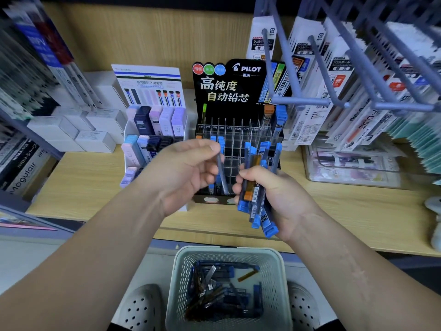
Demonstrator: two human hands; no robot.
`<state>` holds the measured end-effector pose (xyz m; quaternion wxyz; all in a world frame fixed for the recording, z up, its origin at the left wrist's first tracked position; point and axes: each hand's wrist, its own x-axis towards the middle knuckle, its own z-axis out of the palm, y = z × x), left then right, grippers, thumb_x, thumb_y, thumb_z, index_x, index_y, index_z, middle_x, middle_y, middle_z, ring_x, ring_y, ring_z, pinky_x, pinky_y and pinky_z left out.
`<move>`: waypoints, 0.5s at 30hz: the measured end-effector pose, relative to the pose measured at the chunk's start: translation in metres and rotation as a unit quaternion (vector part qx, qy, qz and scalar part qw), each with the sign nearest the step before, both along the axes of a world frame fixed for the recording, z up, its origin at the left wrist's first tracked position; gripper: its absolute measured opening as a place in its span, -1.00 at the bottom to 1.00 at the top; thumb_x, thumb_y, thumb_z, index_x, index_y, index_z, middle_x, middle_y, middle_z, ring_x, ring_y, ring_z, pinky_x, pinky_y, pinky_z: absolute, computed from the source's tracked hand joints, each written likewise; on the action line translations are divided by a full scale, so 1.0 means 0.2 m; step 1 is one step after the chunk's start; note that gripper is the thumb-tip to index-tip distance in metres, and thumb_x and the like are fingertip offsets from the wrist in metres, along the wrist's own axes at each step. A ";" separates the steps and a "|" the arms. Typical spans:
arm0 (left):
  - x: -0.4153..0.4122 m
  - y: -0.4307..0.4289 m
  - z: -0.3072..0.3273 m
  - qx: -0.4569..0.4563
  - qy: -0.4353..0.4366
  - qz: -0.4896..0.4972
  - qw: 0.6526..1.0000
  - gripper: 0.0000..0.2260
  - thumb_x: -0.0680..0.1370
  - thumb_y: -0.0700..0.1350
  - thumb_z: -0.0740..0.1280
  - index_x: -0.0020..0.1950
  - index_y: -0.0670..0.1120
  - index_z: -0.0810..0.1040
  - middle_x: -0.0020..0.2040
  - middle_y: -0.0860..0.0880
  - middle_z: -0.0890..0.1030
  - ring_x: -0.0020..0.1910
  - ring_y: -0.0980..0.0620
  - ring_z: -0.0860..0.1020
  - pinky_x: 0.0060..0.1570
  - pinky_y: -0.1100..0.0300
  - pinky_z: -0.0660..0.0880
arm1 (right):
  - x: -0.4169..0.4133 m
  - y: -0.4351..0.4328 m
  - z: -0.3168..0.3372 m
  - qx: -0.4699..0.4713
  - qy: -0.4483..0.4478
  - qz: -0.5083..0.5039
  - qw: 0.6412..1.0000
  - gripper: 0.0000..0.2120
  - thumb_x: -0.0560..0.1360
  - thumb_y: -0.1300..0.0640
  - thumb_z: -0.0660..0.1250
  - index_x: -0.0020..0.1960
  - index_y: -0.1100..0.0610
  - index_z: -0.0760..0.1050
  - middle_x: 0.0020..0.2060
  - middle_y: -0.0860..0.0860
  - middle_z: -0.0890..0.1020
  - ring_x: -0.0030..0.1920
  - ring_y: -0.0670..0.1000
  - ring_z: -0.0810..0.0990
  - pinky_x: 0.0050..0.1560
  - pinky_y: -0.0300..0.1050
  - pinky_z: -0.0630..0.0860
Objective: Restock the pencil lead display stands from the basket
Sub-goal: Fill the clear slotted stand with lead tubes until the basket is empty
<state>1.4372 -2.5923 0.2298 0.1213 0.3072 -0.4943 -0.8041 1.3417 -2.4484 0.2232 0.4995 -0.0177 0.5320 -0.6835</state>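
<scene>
My left hand (pixel 183 170) pinches one slim lead case (pixel 221 172) and holds it upright in front of the black Pilot display stand (pixel 235 130). My right hand (pixel 274 197) grips a bundle of several lead cases (pixel 256 187), mostly blue-capped with one orange, fanned out above and below the fist. The stand's clear compartments are mostly empty, with a few blue cases at the left and right. On the floor below sits the pale mesh basket (pixel 181 271) with several more lead cases (pixel 219 290) lying loose in it.
A white stand of pastel lead cases (pixel 152 130) is left of the Pilot stand. White boxes (pixel 95 130) sit further left. Grey peg hooks (pixel 310 75) with refill packs jut out at upper right. A clear box (pixel 353 163) stands on the wooden shelf (pixel 90 187). My shoes flank the basket.
</scene>
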 end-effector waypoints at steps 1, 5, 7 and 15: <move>0.00 -0.01 0.01 -0.015 0.008 0.024 1.000 -0.93 0.56 -0.24 0.34 -0.06 -0.14 0.62 -0.27 -0.07 0.62 -0.39 0.10 0.50 -0.39 0.29 0.46 | 0.00 0.01 0.00 0.000 -0.002 -0.002 1.000 -0.90 0.53 0.30 0.38 0.03 0.19 0.58 -0.27 0.07 0.64 -0.32 0.00 0.65 -0.28 -0.13 0.64; 0.01 -0.07 0.02 -0.177 0.014 0.107 0.978 -0.93 0.53 -0.30 0.41 -0.05 -0.16 0.66 -0.31 -0.06 0.64 -0.40 0.08 0.55 -0.33 0.27 0.53 | -0.03 0.03 -0.01 0.004 -0.002 -0.007 1.000 -0.87 0.52 0.29 0.39 0.07 0.21 0.57 -0.25 0.07 0.64 -0.30 0.02 0.65 -0.27 -0.12 0.63; 0.01 -0.08 0.03 -0.284 -0.004 0.119 0.951 -0.94 0.49 -0.29 0.48 -0.11 -0.14 0.67 -0.36 -0.05 0.64 -0.40 0.05 0.58 -0.32 0.25 0.55 | -0.03 0.04 -0.01 0.011 0.004 -0.012 1.000 -0.86 0.52 0.29 0.39 0.07 0.22 0.58 -0.24 0.08 0.65 -0.30 0.02 0.66 -0.28 -0.12 0.63; 0.03 -0.06 -0.06 -0.458 -0.071 -0.008 0.886 -0.90 0.41 -0.18 0.58 -0.20 -0.03 0.70 -0.34 0.00 0.68 -0.29 -0.02 0.68 -0.12 0.05 0.65 | -0.05 0.05 -0.02 0.011 0.011 -0.011 1.000 -0.86 0.52 0.30 0.38 0.08 0.21 0.56 -0.26 0.08 0.62 -0.31 0.02 0.63 -0.28 -0.11 0.64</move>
